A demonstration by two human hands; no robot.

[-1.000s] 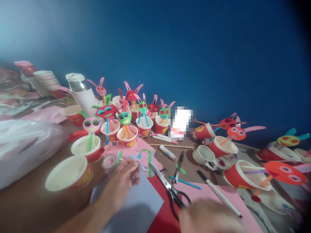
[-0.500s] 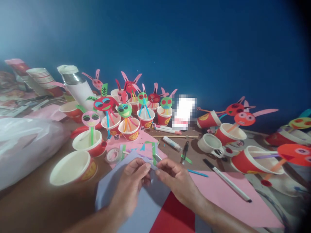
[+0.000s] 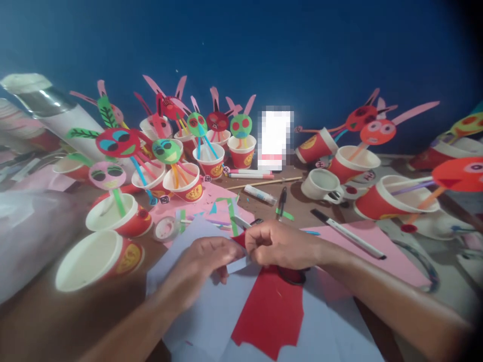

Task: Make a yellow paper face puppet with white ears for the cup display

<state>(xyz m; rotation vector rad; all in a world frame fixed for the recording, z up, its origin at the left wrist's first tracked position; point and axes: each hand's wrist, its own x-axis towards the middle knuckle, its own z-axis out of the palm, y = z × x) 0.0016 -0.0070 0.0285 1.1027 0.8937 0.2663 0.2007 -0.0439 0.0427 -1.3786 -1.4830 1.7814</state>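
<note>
Left hand [image 3: 215, 255] is pinching a small pale paper strip [image 3: 237, 264]; right hand [image 3: 273, 245] is gripping its other end. Strip is hanging between both hands, over a pale sheet [image 3: 206, 311]. From strip: red paper [image 3: 271, 314] is lying at five o'clock, tape roll [image 3: 166, 229] at ten, cup [image 3: 88, 261] is tilting at nine. Scissors [image 3: 242, 222] are lying partly hidden beneath right hand.

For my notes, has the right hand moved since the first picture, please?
Yes; the right hand moved leftward and forward, judged against the white marker.
</note>
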